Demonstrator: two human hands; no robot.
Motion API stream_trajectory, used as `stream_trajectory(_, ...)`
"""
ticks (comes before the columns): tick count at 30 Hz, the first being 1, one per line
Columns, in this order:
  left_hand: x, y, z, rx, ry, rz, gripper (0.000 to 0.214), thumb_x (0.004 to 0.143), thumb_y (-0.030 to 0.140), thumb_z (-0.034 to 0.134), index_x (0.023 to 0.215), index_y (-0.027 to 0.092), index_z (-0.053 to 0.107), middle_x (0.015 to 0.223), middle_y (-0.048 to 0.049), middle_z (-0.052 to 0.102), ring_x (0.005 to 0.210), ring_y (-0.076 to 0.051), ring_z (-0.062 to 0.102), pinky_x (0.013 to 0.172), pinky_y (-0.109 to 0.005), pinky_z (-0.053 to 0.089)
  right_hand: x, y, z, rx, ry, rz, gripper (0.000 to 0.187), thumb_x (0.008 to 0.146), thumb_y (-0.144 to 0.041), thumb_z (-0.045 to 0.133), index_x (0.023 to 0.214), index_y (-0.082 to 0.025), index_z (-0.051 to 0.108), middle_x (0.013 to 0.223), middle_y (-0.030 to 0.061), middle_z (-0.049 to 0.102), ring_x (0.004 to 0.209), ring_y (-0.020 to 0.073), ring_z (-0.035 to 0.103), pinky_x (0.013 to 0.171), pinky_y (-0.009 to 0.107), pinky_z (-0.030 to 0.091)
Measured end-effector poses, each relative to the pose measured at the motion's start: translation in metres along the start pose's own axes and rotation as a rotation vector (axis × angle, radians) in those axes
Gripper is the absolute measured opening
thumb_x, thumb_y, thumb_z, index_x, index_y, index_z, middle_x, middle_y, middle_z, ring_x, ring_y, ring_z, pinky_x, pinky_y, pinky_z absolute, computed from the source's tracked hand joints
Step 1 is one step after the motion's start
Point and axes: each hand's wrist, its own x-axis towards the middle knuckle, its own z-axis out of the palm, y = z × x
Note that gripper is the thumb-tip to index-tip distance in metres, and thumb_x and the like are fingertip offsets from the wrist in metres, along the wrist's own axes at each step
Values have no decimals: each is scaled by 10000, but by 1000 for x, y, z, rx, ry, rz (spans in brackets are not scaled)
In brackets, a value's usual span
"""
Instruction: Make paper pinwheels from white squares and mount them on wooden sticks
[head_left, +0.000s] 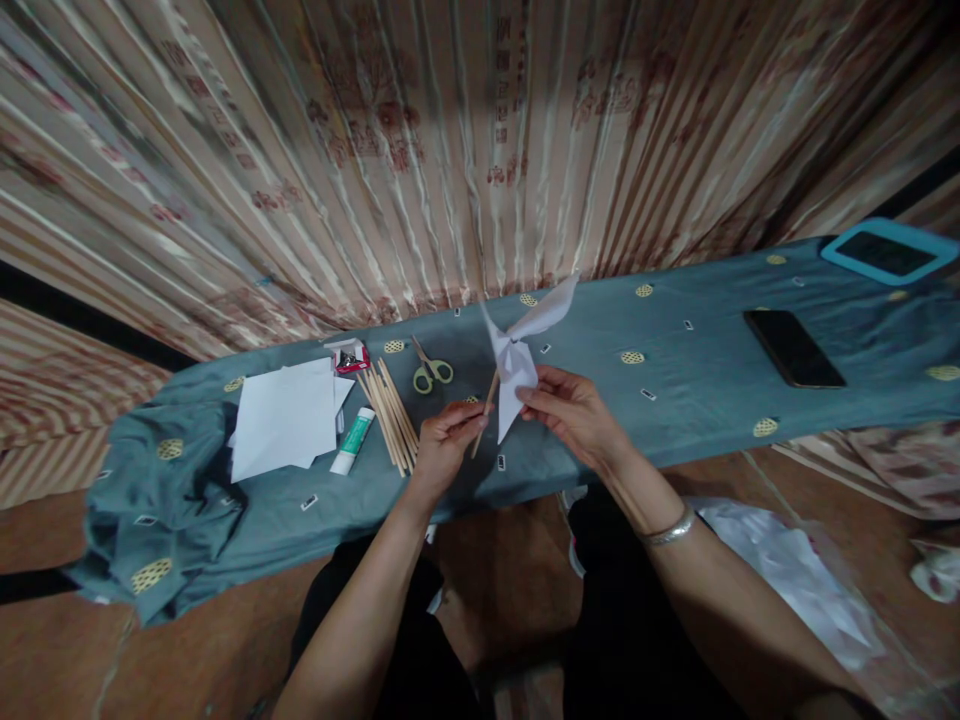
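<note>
A white paper pinwheel (516,365) is held up over the middle of the cloth-covered bench, its blades folded toward the centre. My left hand (450,440) is closed in a pinch on the thin wooden stick (491,393), which runs up behind the paper. From the other side, my right hand (562,408) pinches the edge of a lower blade between thumb and fingers. Whether a pin joins the paper to the stick is too small to tell.
Left of my hands lie scissors (433,374), several wooden sticks (390,415), a glue stick (352,441), a small red box (351,356) of metal pieces and white paper sheets (285,418). A black phone (795,348) and a blue-framed device (889,250) lie right. A curtain (450,150) hangs behind.
</note>
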Motion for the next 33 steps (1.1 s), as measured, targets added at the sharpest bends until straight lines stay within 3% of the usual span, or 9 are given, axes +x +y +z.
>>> stream_trajectory(3,-1,-1,-2,16,-14,-3,154,683,330,751,760,199,781,810,-33,737,784,-180,655,759,-289,510,-16,2,14,6,-209,116,298,654,-392,835,824,-186,705,706,-4,717,611,98,643,593,215,544)
stream_trajectory(6,-2,-2,-3,11,27,-63,191,681,336,765,791,180,777,818,-44,750,803,-199,672,781,-310,514,-31,0,21,-145,-404,209,272,747,-405,770,844,-159,704,710,23,732,594,92,646,528,185,509)
stream_trajectory(10,0,0,-1,-36,63,-70,239,642,338,794,829,189,786,899,-66,774,901,-226,689,875,-358,515,-34,-11,10,-269,-461,221,285,795,-439,716,793,-155,701,648,21,715,535,79,606,461,168,448)
stream_trajectory(14,1,3,1,11,65,-15,176,648,312,787,793,212,793,881,-54,781,908,-231,693,915,-384,513,-21,-20,-11,-315,-290,89,319,774,-482,723,745,-165,700,590,11,685,455,73,525,410,188,391)
stream_trajectory(17,0,2,3,10,63,-30,191,644,326,791,794,208,793,881,-53,783,923,-242,697,939,-399,509,-12,-18,-24,-370,71,-176,280,787,-461,712,784,-182,702,634,16,693,482,95,530,446,224,418)
stream_trajectory(20,-2,-1,4,-26,54,-80,250,621,341,802,822,192,790,897,-63,782,922,-249,702,925,-400,517,-5,-12,-31,-484,333,-448,218,808,-382,699,961,-227,697,875,39,741,726,161,653,671,299,526)
stream_trajectory(23,-4,-3,4,-17,32,-116,290,618,342,803,852,173,782,899,-67,777,890,-242,700,866,-369,528,2,-8,-34,-615,366,-543,304,808,-313,693,1106,-265,664,1086,44,717,891,191,664,845,358,520)
stream_trajectory(28,-5,-1,5,85,-76,-40,189,670,353,782,747,181,777,803,-31,738,810,-196,658,775,-292,497,14,-11,-33,-637,307,-551,330,806,-273,668,1136,-266,657,1108,43,709,902,192,656,819,357,532)
stream_trajectory(33,-5,-1,6,38,-120,-54,199,667,334,783,785,174,788,799,-39,724,757,-178,634,723,-271,481,24,-14,-32,-654,230,-544,322,802,-277,667,1123,-256,677,1061,45,708,893,195,646,824,357,531)
